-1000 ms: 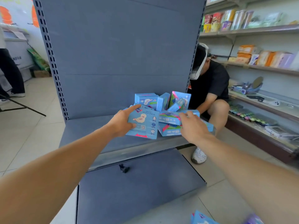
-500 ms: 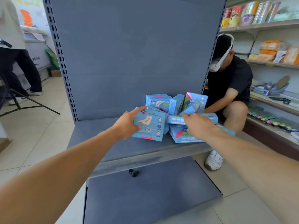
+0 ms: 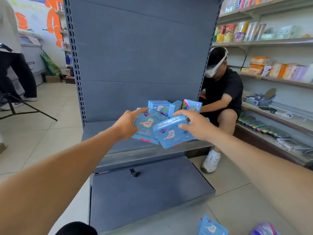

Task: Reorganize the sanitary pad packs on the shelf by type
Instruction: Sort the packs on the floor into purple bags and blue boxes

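Several blue sanitary pad packs (image 3: 159, 106) lie in a loose heap on the grey shelf (image 3: 100, 129), against its back panel. My left hand (image 3: 126, 124) grips one flat blue pack (image 3: 147, 126) by its left edge, tilted toward me. My right hand (image 3: 194, 124) holds another blue pack (image 3: 171, 133) from its right side, lifted in front of the heap and overlapping the left pack. A pack with green and pink print (image 3: 192, 105) stands at the heap's right end.
A lower grey shelf (image 3: 149, 189) juts out below with a small black clip (image 3: 134, 173) on it. More packs (image 3: 211, 226) lie on the floor at bottom right. A person in black (image 3: 221, 92) crouches right of the shelving. Stocked shelves (image 3: 271, 41) line the right wall; a tripod (image 3: 20, 107) stands left.
My right hand has pulled a blue pack out of the heap and lifted it toward me. My left hand keeps hold of its pack. The view has moved closer.
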`<action>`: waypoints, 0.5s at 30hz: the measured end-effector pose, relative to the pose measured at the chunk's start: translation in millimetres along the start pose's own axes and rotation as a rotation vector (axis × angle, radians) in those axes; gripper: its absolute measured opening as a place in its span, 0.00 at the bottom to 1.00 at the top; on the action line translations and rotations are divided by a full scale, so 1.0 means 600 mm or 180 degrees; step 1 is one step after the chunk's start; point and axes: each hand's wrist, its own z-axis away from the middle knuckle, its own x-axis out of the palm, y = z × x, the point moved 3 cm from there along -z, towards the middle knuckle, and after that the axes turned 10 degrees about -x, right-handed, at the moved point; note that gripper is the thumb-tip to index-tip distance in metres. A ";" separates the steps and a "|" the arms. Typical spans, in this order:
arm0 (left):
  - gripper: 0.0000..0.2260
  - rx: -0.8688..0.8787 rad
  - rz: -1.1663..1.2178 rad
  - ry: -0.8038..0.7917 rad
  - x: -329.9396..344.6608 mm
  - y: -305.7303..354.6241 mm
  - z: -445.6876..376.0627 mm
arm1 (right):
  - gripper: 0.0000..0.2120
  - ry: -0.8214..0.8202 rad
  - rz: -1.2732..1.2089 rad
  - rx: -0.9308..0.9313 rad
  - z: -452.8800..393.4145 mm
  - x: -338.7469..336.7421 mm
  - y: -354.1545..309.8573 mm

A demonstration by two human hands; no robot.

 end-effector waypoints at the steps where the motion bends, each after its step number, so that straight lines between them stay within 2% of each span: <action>1: 0.38 0.0070 0.0024 -0.0039 -0.005 0.007 0.014 | 0.18 -0.0065 -0.0047 0.0000 0.000 -0.002 -0.015; 7: 0.36 0.0336 0.0611 -0.0511 -0.007 0.059 0.094 | 0.21 0.0052 -0.0740 -0.0048 0.008 0.006 -0.085; 12: 0.33 0.0102 0.1187 -0.0852 0.002 0.063 0.124 | 0.19 -0.0008 -0.0774 -0.0067 0.010 0.010 -0.104; 15: 0.25 0.0007 0.1703 -0.1144 0.019 0.069 0.138 | 0.20 -0.0143 -0.0717 -0.0041 0.016 0.021 -0.100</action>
